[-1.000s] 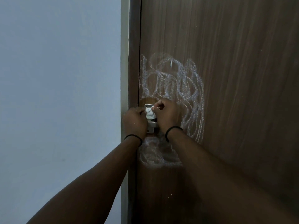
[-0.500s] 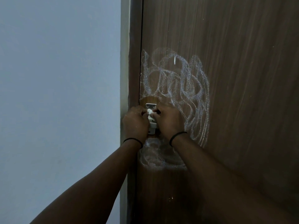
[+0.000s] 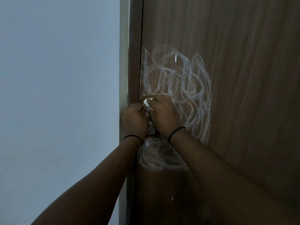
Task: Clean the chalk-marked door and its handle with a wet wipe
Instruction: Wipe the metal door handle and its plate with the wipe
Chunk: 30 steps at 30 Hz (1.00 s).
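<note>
A brown wooden door [image 3: 235, 78] carries white chalk scribbles [image 3: 186, 82] above its metal handle plate [image 3: 151, 129], and a smeared chalk patch [image 3: 155, 155] lies below it. Both hands are at the handle. My right hand [image 3: 164, 114] grips a crumpled white wet wipe [image 3: 147, 105] against the top of the handle. My left hand [image 3: 134, 119] is curled over the handle's left side, fingertips touching the wipe. Most of the handle is hidden behind the hands.
The door frame [image 3: 134, 46] runs down the left of the door, beside a pale blue-grey wall [image 3: 56, 95]. Each wrist wears a black band.
The wipe and my right hand have moved up from the middle of the handle to its top edge. The left hand stays on the handle.
</note>
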Each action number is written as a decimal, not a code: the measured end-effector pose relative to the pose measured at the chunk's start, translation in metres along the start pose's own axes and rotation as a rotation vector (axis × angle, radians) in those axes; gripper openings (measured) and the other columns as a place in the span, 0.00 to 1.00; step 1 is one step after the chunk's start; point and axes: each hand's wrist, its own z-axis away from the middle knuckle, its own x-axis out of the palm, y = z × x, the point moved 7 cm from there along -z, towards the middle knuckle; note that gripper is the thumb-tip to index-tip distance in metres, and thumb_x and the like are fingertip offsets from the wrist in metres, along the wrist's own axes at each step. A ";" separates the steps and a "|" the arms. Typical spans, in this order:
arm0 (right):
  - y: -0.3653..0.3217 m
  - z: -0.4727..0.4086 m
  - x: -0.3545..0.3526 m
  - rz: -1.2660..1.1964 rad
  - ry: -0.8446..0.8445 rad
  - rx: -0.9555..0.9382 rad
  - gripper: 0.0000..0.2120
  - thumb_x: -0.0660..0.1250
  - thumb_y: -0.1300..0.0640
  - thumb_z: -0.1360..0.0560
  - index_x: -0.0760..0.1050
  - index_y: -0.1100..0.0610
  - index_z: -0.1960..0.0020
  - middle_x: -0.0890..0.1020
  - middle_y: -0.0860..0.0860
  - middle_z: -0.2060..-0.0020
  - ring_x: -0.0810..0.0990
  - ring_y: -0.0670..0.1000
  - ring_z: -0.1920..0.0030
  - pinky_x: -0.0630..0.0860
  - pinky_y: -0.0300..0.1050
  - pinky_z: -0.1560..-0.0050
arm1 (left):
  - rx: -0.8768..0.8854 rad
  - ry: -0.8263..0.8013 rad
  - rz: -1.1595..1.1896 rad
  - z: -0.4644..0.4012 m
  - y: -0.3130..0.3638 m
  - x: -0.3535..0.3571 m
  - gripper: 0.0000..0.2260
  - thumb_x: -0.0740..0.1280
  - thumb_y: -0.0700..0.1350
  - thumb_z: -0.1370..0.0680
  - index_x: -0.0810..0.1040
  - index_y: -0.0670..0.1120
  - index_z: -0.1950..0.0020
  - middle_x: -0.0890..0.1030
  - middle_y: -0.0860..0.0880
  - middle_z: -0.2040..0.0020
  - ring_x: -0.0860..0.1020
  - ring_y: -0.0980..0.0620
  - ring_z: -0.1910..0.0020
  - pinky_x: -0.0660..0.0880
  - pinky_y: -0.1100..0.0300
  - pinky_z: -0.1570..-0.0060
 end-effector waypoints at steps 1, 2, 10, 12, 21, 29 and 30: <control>-0.001 -0.003 -0.001 0.003 -0.027 -0.010 0.08 0.69 0.63 0.26 0.82 0.59 0.48 0.81 0.55 0.50 0.75 0.56 0.48 0.73 0.48 0.51 | 0.002 0.000 -0.014 0.001 -0.001 0.000 0.09 0.65 0.38 0.22 0.85 0.42 0.48 0.84 0.42 0.51 0.81 0.45 0.52 0.75 0.56 0.50; -0.001 -0.007 -0.002 0.013 -0.061 -0.015 0.08 0.70 0.63 0.27 0.82 0.58 0.49 0.81 0.54 0.51 0.75 0.56 0.48 0.71 0.47 0.52 | 0.006 -0.001 -0.022 0.002 -0.001 0.000 0.09 0.66 0.38 0.22 0.85 0.42 0.48 0.84 0.41 0.51 0.81 0.44 0.52 0.74 0.55 0.50; 0.026 -0.005 -0.009 -0.214 0.062 0.358 0.06 0.68 0.62 0.28 0.81 0.56 0.62 0.80 0.51 0.63 0.76 0.51 0.61 0.75 0.49 0.60 | 0.097 -0.010 0.003 0.000 -0.001 -0.002 0.14 0.63 0.36 0.22 0.82 0.45 0.40 0.83 0.44 0.47 0.80 0.47 0.49 0.75 0.58 0.47; 0.037 0.010 -0.002 -0.172 0.008 0.515 0.04 0.69 0.56 0.27 0.80 0.53 0.60 0.82 0.49 0.62 0.79 0.51 0.61 0.78 0.48 0.60 | -0.014 -0.006 0.036 0.002 -0.011 0.000 0.14 0.62 0.38 0.22 0.82 0.45 0.40 0.83 0.46 0.45 0.80 0.49 0.47 0.72 0.64 0.47; 0.046 0.003 -0.006 -0.135 -0.244 0.641 0.07 0.73 0.51 0.30 0.83 0.54 0.58 0.85 0.51 0.62 0.82 0.53 0.60 0.76 0.44 0.60 | -0.330 -0.042 0.161 0.027 -0.031 0.007 0.12 0.62 0.39 0.22 0.82 0.44 0.44 0.83 0.47 0.47 0.79 0.51 0.48 0.73 0.62 0.49; 0.053 0.013 0.008 -0.147 -0.389 0.698 0.04 0.75 0.54 0.31 0.81 0.53 0.61 0.85 0.53 0.60 0.83 0.54 0.57 0.80 0.46 0.58 | -0.268 -0.046 0.180 0.024 -0.028 0.005 0.13 0.61 0.41 0.21 0.80 0.47 0.40 0.82 0.50 0.43 0.78 0.54 0.46 0.70 0.68 0.50; 0.051 0.010 0.004 -0.175 -0.311 0.678 0.04 0.75 0.54 0.31 0.81 0.51 0.62 0.85 0.51 0.61 0.83 0.52 0.58 0.78 0.43 0.60 | -0.235 -0.036 0.186 0.023 -0.025 0.003 0.14 0.62 0.41 0.21 0.79 0.48 0.37 0.81 0.51 0.43 0.76 0.57 0.48 0.68 0.71 0.51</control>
